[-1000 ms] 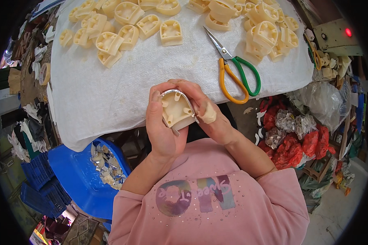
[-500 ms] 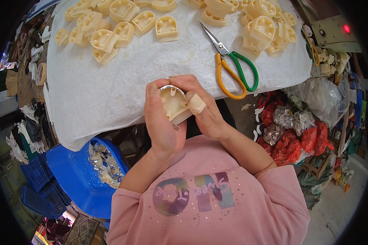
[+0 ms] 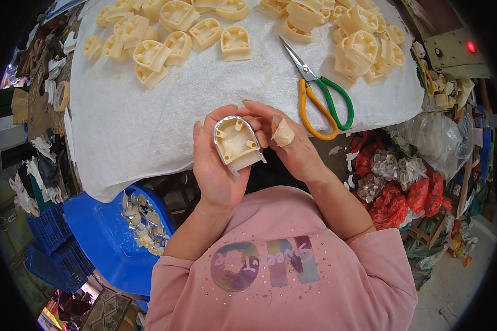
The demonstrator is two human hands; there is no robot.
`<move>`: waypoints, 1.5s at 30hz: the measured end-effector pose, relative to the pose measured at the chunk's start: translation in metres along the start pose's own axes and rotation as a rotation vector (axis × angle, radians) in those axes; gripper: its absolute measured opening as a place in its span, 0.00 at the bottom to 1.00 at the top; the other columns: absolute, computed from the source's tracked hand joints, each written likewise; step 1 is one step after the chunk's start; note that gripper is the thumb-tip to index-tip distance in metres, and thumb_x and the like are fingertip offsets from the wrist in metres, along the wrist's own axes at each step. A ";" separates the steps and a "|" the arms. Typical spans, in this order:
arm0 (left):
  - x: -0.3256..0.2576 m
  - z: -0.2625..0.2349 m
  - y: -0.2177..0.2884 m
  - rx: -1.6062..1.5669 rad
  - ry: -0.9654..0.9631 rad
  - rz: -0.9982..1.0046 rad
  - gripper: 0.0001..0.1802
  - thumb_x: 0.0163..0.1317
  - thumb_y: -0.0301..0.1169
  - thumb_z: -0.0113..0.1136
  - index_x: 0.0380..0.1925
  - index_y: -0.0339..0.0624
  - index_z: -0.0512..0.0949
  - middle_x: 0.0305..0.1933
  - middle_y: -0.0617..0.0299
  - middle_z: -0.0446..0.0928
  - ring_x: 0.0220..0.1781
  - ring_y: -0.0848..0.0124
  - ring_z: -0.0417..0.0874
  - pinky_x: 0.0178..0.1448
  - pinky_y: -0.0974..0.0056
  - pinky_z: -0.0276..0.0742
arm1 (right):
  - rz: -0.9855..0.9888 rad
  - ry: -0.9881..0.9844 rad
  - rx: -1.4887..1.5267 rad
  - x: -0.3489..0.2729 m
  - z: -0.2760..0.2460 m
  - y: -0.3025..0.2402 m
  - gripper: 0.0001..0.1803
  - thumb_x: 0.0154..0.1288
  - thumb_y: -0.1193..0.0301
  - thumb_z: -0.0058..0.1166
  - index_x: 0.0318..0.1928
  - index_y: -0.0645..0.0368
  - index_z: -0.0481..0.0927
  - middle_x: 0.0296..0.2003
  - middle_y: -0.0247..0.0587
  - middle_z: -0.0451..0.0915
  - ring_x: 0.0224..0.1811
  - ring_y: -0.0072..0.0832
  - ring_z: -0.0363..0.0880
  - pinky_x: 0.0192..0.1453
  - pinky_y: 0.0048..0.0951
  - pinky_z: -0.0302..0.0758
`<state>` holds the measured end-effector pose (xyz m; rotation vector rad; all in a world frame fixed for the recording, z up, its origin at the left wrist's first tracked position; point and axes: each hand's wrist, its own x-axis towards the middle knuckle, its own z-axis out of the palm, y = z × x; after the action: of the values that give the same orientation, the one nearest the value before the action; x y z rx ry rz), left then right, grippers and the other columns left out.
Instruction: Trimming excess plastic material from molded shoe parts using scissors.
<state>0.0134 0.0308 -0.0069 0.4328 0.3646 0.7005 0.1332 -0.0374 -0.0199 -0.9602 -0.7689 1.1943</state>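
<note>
A cream plastic heel-shaped piece (image 3: 237, 144) with a rounded end and several small inner posts sits in my left hand (image 3: 218, 177). Its hollow side faces up. A shiny silver strip (image 3: 217, 144) runs around the curved rim, and its ends stick out past the straight edge. My left hand is closed around the piece, thumb on the left side. My right hand (image 3: 299, 151) is beside the piece's right edge with its fingers loosely apart; whether the fingertips touch the piece is hard to tell. Beige tape (image 3: 283, 132) wraps my right thumb.
On the white cloth-covered table (image 3: 165, 116) lie scissors (image 3: 315, 83) with orange and green handles, and several similar cream pieces (image 3: 236, 43) in heaps. A blue tub (image 3: 99, 237) at lower left holds silvery pieces (image 3: 143, 220). Red plastic bags (image 3: 389, 204) are at right.
My right hand has shifted right and loosened, its taped thumb moving off the piece. The piece now shows its hollow side more fully. The view has shifted slightly.
</note>
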 end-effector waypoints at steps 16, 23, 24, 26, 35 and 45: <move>-0.017 0.005 -0.010 0.451 0.053 0.041 0.18 0.70 0.40 0.44 0.54 0.45 0.61 0.39 0.58 0.73 0.39 0.74 0.76 0.40 0.70 0.76 | -0.070 -0.003 -0.305 -0.003 0.000 -0.013 0.07 0.62 0.78 0.50 0.41 0.58 0.78 0.38 0.34 0.68 0.38 0.22 0.68 0.41 0.22 0.66; -0.015 0.011 -0.009 0.339 0.102 0.075 0.18 0.69 0.40 0.44 0.54 0.46 0.61 0.42 0.58 0.71 0.42 0.72 0.76 0.43 0.68 0.76 | -0.163 -0.070 -0.111 -0.005 0.002 0.002 0.15 0.64 0.78 0.48 0.51 0.58 0.74 0.44 0.36 0.66 0.43 0.22 0.67 0.46 0.22 0.66; -0.012 0.011 -0.007 0.298 0.110 0.082 0.18 0.69 0.40 0.43 0.55 0.46 0.61 0.43 0.57 0.71 0.43 0.72 0.77 0.44 0.66 0.76 | -0.144 -0.077 -0.082 -0.005 0.003 0.003 0.15 0.66 0.75 0.47 0.53 0.58 0.73 0.45 0.36 0.66 0.44 0.21 0.67 0.47 0.22 0.66; -0.009 0.016 -0.006 0.264 0.139 0.052 0.19 0.70 0.42 0.42 0.56 0.46 0.61 0.44 0.55 0.72 0.43 0.70 0.77 0.45 0.64 0.76 | -0.127 -0.084 -0.053 -0.004 0.001 0.003 0.16 0.69 0.71 0.46 0.56 0.59 0.72 0.46 0.36 0.65 0.45 0.21 0.67 0.49 0.21 0.66; -0.004 0.001 0.006 0.156 0.036 -0.047 0.30 0.70 0.57 0.29 0.60 0.47 0.58 0.44 0.52 0.74 0.47 0.66 0.76 0.46 0.63 0.74 | -0.054 0.118 -0.080 -0.001 -0.009 -0.013 0.20 0.71 0.61 0.45 0.57 0.58 0.71 0.44 0.38 0.69 0.43 0.25 0.71 0.46 0.26 0.70; -0.007 -0.001 0.015 1.250 -0.212 0.435 0.46 0.60 0.51 0.58 0.66 0.34 0.49 0.57 0.47 0.63 0.55 0.62 0.71 0.60 0.60 0.68 | 0.053 0.092 -0.348 0.004 0.001 -0.041 0.23 0.56 0.66 0.61 0.49 0.67 0.72 0.33 0.41 0.77 0.35 0.27 0.79 0.41 0.23 0.76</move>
<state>0.0002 0.0366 0.0006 1.7977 0.4851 0.7726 0.1495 -0.0372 0.0178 -1.3196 -0.8994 1.0723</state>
